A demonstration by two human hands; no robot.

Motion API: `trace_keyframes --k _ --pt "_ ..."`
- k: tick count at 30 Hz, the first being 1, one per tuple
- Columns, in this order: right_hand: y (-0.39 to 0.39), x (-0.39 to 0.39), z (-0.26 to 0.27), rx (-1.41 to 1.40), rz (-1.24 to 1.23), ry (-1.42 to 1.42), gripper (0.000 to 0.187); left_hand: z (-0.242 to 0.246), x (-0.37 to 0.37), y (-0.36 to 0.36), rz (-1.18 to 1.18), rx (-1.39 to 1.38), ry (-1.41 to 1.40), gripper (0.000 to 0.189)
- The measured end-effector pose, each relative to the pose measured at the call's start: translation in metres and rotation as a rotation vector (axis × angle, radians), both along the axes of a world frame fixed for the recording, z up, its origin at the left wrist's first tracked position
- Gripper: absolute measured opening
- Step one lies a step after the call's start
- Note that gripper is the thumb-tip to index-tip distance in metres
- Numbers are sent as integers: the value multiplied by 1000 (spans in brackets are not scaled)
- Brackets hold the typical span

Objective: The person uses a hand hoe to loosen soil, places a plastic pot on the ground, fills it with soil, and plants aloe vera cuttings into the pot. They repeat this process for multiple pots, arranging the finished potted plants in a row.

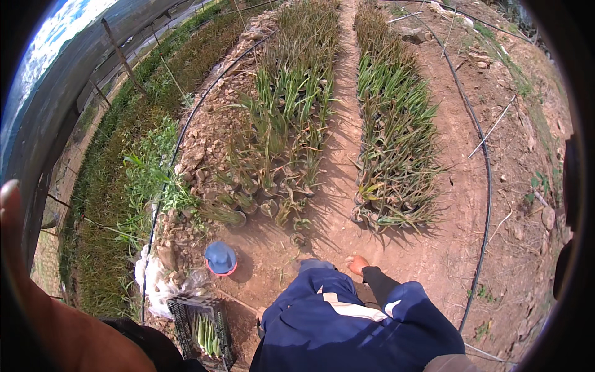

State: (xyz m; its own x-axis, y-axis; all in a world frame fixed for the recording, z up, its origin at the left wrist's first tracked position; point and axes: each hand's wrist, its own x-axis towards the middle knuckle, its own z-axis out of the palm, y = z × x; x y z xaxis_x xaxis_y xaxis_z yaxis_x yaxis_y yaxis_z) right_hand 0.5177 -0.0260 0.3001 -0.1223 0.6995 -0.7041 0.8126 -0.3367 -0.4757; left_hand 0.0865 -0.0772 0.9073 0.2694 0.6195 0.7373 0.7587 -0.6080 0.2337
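Observation:
My left hand (pixel 11 242) is raised close to the camera at the left edge, large and partly cut off, a fingertip pointing up; its grip is not clear. My right hand (pixel 357 265), in a black sleeve, hangs low in front of my blue-clad body, above bare soil; whether it holds anything is unclear. Ahead stand two blocks of potted long-leaved plants, the left block (pixel 288 97) and the right block (pixel 395 153), some leaves green, many brown. A black plastic crate (pixel 175 321) at the lower left holds several pale green cut leaves or shoots.
A blue cloth item (pixel 220 257) covers a red container near the crate. White plastic sheeting (pixel 155 283) lies beside it, and a thin wooden stick (pixel 239 300) on the ground. Black hoses run along the left (pixel 186 123) and right (pixel 486 172). Rocks (pixel 197 156) edge the left block.

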Motion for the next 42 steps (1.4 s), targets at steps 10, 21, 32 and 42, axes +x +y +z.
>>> trace_keyframes --k 10,21,32,42 --pt "1 3 -35 -19 13 173 19 -188 -87 -73 515 -696 -622 42" --pt "80 -55 19 -185 681 -22 32 -512 128 -291 1147 -1970 -777 57" --pt "-27 -173 64 214 1537 17 34 -555 236 -370 1398 -1554 -794 35" --pt "-138 -201 55 97 1417 -135 45 -561 223 -486 1441 -1429 -971 27"
